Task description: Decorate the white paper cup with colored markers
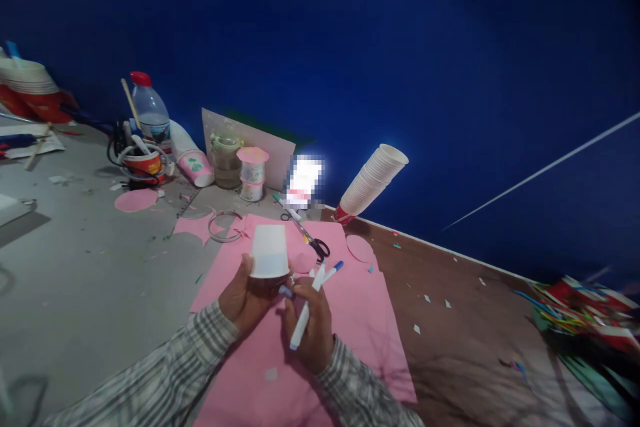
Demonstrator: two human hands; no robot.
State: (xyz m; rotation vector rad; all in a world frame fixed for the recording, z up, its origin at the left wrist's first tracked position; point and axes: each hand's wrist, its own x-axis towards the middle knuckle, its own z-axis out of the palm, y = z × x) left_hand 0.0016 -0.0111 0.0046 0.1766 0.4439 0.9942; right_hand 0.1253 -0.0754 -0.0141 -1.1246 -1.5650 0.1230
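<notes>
Deep blue wall behind a grey table (75, 293) that gives way to brown wood on the right. Nearest: left hand (245, 300) closed around an upturned white paper cup (270, 251), held above a pink paper sheet (350, 327). Right hand (313, 327) just beside it, grip closed on a white marker (306, 310), blue cap (339, 266) pointing up and away. Step in hand looks like marking or decorating the cup; next move likely calls for steadying the cup and bringing the pen tip to its wall. Farther: scissors (313, 240) on the pink sheet, pink cut-out circle (135, 200), tilted cup stack (373, 183), water bottle (150, 110).
</notes>
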